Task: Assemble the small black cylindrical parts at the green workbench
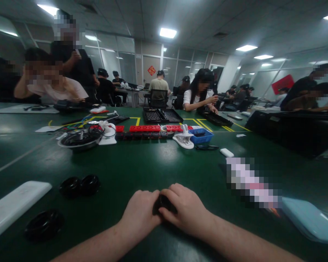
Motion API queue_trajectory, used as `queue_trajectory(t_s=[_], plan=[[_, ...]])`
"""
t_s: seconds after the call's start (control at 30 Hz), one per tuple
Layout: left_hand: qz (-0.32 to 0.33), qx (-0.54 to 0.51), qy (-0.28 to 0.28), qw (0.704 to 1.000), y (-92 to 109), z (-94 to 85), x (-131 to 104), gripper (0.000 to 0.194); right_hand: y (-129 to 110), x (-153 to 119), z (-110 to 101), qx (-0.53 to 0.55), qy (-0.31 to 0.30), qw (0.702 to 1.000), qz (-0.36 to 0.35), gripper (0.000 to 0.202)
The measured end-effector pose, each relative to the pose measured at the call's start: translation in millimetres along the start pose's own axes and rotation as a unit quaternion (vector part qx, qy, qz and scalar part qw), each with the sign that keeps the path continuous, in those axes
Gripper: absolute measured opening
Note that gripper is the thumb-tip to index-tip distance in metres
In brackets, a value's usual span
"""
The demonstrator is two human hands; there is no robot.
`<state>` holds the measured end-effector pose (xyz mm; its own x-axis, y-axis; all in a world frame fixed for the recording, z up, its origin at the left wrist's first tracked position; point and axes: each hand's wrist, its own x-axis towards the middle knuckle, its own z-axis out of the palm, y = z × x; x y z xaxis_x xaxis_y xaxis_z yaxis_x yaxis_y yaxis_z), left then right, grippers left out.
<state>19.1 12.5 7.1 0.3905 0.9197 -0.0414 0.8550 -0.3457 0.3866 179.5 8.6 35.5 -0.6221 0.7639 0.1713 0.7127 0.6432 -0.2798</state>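
Observation:
Close in front of me, my left hand and my right hand are both closed around a dark round piece. My fingers hide much of it, so its exact kind does not show. To the left, two glossy black rings lie side by side on the green table. Nearer to me on that side is another black ring-shaped piece, blurred at its edges.
A white slab lies at far left, a light blue pouch at right. Farther back stand a metal bowl, a row of red sockets, a white clamp stand and a blue bin. Several people sit beyond.

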Motion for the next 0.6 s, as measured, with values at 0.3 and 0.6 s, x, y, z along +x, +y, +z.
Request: queue_trajectory(t_s=[0.3,0.6], plan=[[0.022,-0.035,0.062,0.997,-8.3,5.3,3.6,0.018,4.2,-1.6,13.4,0.074,0.098,0.992,-0.004,0.044],[0.025,-0.025,0.068,0.997,-13.4,9.6,3.3,0.032,5.1,1.1,22.0,0.12,0.128,0.984,-0.027,0.037]])
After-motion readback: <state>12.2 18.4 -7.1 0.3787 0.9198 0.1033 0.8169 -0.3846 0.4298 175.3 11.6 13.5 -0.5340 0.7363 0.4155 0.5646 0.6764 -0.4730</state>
